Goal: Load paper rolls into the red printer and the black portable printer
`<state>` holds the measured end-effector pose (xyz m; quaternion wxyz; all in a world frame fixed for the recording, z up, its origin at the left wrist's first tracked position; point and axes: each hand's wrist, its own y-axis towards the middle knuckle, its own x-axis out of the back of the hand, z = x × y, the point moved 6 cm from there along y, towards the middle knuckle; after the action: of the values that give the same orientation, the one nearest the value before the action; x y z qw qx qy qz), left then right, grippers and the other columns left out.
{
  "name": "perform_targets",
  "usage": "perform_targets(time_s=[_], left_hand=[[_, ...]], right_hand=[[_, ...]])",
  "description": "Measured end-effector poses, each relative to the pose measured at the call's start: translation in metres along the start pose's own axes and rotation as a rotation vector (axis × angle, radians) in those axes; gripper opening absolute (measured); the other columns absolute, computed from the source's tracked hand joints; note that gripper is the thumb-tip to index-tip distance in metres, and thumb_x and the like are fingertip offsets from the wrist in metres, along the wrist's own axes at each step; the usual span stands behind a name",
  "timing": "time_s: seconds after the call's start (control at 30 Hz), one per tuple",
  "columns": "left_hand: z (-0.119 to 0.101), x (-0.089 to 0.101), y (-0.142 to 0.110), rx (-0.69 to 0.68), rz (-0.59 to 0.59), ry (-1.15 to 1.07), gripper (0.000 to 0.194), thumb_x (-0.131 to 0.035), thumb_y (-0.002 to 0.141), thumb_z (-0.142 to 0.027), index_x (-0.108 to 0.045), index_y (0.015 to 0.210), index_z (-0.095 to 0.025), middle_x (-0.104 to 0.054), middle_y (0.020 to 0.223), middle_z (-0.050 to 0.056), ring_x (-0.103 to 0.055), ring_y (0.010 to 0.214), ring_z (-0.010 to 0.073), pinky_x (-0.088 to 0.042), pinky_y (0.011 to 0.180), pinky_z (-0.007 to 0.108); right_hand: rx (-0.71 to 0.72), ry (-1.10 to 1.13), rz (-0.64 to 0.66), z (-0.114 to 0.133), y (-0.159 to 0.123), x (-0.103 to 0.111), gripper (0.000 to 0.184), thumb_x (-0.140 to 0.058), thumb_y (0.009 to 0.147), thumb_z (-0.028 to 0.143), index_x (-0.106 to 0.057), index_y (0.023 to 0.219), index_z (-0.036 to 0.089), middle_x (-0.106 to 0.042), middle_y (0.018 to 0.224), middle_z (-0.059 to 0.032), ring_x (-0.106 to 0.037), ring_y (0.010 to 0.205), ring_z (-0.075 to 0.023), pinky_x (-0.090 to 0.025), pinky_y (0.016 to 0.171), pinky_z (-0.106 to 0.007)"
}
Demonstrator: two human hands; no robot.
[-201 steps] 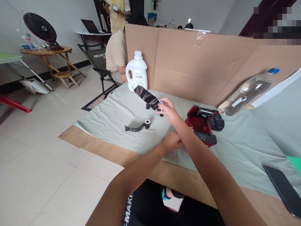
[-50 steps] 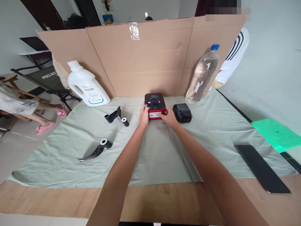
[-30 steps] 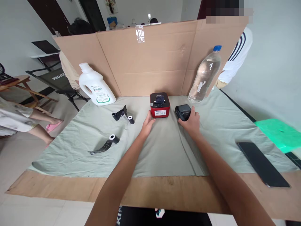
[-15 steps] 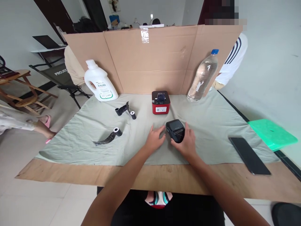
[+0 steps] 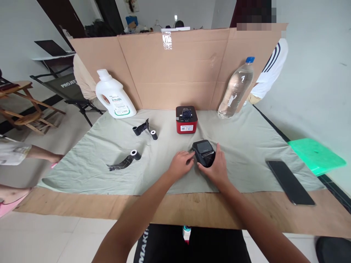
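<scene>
A small black portable label printer [image 5: 204, 148] rests on the cloth in front of me, its glossy front tilted toward me. My right hand [image 5: 218, 168] grips its right side and near corner, thumb in front and fingers along the side. At its left edge, my left hand [image 5: 181, 164] has its fingers curled, the tips against the casing. Left of the hands lies a black paper roll [image 5: 135, 155] with its strip pulled out. Farther back are a second unrolled black roll [image 5: 140, 129] and a small upright roll [image 5: 154, 135].
Behind the printer stands a red and black box-shaped device [image 5: 187, 120]. A white detergent bottle [image 5: 115, 96] and a water bottle [image 5: 237, 89] lean near the cardboard screen [image 5: 178, 69]. To the right lie a black phone [image 5: 290, 182] and green plastic [image 5: 318, 155]. Other people are nearby.
My left hand's fingers have curled in against the printer's left edge. The right hand keeps its grip. At the far left, a person's legs have shifted.
</scene>
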<state>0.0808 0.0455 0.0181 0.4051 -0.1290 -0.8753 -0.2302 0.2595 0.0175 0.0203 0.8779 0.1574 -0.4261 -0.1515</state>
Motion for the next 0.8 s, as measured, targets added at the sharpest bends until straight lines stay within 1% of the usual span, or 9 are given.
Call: perform_targets(time_s=[0.1, 0.23, 0.37, 0.47, 0.63, 0.8], left_hand=[[-0.003, -0.004, -0.001, -0.01, 0.035, 0.089, 0.041, -0.051, 0.096, -0.025, -0.067, 0.134, -0.021, -0.076, 0.098, 0.01, -0.069, 0.096, 0.0263, -0.052, 0.094, 0.043], [-0.004, -0.01, -0.003, -0.017, 0.084, 0.14, 0.044, -0.048, 0.098, -0.026, -0.062, 0.139, -0.018, -0.076, 0.097, 0.011, -0.069, 0.098, 0.0269, -0.049, 0.094, 0.043], [-0.006, -0.013, -0.004, -0.007, 0.1, 0.157, 0.047, -0.046, 0.099, -0.027, -0.057, 0.143, -0.014, -0.075, 0.103, 0.014, -0.069, 0.101, 0.0279, -0.048, 0.094, 0.044], [-0.009, -0.012, -0.005, 0.017, 0.081, 0.168, 0.048, -0.045, 0.1, -0.029, -0.055, 0.144, -0.014, -0.074, 0.109, 0.014, -0.069, 0.102, 0.0277, -0.048, 0.094, 0.044], [-0.012, -0.012, -0.006, 0.039, 0.076, 0.164, 0.05, -0.046, 0.1, -0.03, -0.053, 0.147, -0.015, -0.073, 0.111, 0.015, -0.069, 0.103, 0.0279, -0.048, 0.096, 0.044], [-0.008, -0.017, -0.006, 0.071, 0.121, 0.2, 0.055, -0.043, 0.1, -0.03, -0.044, 0.152, -0.012, -0.071, 0.116, 0.016, -0.068, 0.103, 0.0296, -0.051, 0.092, 0.043]], right_hand=[[0.016, -0.001, -0.009, 0.0, 0.0, 0.0, 0.122, -0.076, 0.072, 0.06, -0.009, 0.164, 0.016, -0.053, 0.131, -0.0203, -0.053, 0.118, -0.0411, -0.046, 0.1, -0.06], [0.012, 0.003, 0.001, -0.001, 0.002, 0.0, 0.124, -0.078, 0.07, 0.058, -0.01, 0.164, 0.013, -0.054, 0.13, -0.0215, -0.053, 0.12, -0.0421, -0.045, 0.101, -0.06], [-0.001, 0.009, 0.021, -0.001, 0.003, 0.0, 0.126, -0.08, 0.068, 0.055, -0.01, 0.164, 0.013, -0.054, 0.132, -0.0219, -0.053, 0.121, -0.0424, -0.044, 0.103, -0.06], [0.002, 0.023, 0.015, -0.001, 0.004, 0.001, 0.126, -0.08, 0.068, 0.055, -0.01, 0.164, 0.012, -0.054, 0.133, -0.0224, -0.052, 0.121, -0.0423, -0.045, 0.102, -0.06], [0.008, 0.011, -0.007, -0.001, 0.002, 0.0, 0.127, -0.078, 0.071, 0.061, -0.007, 0.165, 0.013, -0.054, 0.132, -0.0222, -0.052, 0.119, -0.0423, -0.045, 0.101, -0.061], [0.008, -0.011, -0.015, 0.001, 0.001, 0.0, 0.128, -0.076, 0.072, 0.064, -0.006, 0.165, 0.011, -0.056, 0.125, -0.0214, -0.054, 0.113, -0.0406, -0.046, 0.098, -0.059]])
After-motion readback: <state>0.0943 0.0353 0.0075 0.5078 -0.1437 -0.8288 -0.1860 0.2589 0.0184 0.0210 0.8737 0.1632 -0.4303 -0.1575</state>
